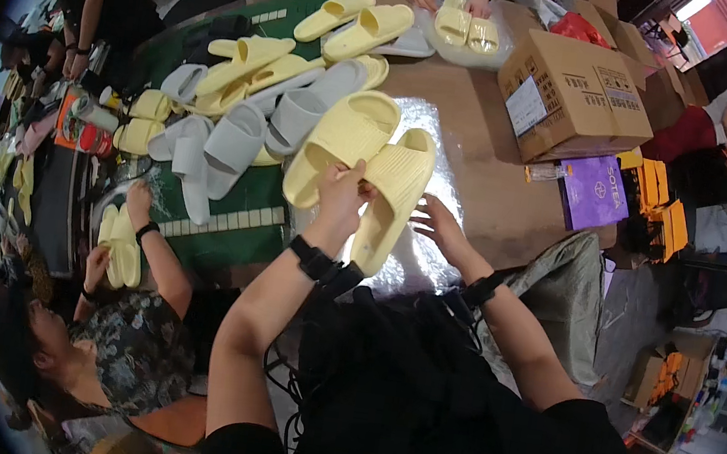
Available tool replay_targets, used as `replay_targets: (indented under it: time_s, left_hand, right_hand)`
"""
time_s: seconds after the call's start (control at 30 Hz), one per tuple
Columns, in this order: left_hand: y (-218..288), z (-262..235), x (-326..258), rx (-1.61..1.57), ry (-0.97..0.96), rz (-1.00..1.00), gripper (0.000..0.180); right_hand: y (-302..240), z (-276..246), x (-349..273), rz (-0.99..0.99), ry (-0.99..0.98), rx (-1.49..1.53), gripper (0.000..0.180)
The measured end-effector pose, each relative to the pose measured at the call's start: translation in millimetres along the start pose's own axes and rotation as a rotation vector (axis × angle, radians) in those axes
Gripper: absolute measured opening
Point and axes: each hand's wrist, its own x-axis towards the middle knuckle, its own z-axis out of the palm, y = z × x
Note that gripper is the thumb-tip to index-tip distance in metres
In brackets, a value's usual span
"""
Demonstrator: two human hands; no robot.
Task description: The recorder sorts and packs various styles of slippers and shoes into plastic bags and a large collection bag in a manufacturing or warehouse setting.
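Observation:
A pair of pale yellow slippers [405,170] is held up in front of me, soles tilted and side by side. My left hand [341,198] grips the pair near the inner edges, thumb and fingers closed on it. Just right of the slippers, my right hand [444,232] has its fingers apart and holds nothing; it hovers over or lightly touches shiny clear plastic bags [421,276]. Those bags lie partly hidden under the slippers. To the left is a heap of loose slippers, with a grey slipper [235,141] and a yellow slipper [369,30] among them.
A cardboard box [573,98] stands on the brown table at the right, beside a purple package [593,193]. Across the table a person handles bagged yellow slippers [466,29]. At the left another person holds yellow slippers [122,246]. A grey sack [556,298] hangs at the right edge.

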Motion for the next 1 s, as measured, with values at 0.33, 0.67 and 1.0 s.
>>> replay_targets:
  time_s: [0.33, 0.67, 1.0]
  left_hand:
    - [-119.2, -83.8, -34.6, 1.487, -0.256, 0.318, 0.024]
    - [-155.3, -107.1, -78.2, 2.057, -0.428, 0.780, 0.050]
    - [-144.5, -122.2, -42.9, 2.338, -0.702, 0.746, 0.039]
  right_hand:
    - [31.4, -23.7, 25.8, -0.285, 0.050, -0.176, 0.077]
    - [9.1, -36.1, 43.8, -0.489, 0.668, -0.934, 0.056]
    - [41.3, 54.1, 42.4, -0.290, 0.154, -1.231, 0.049]
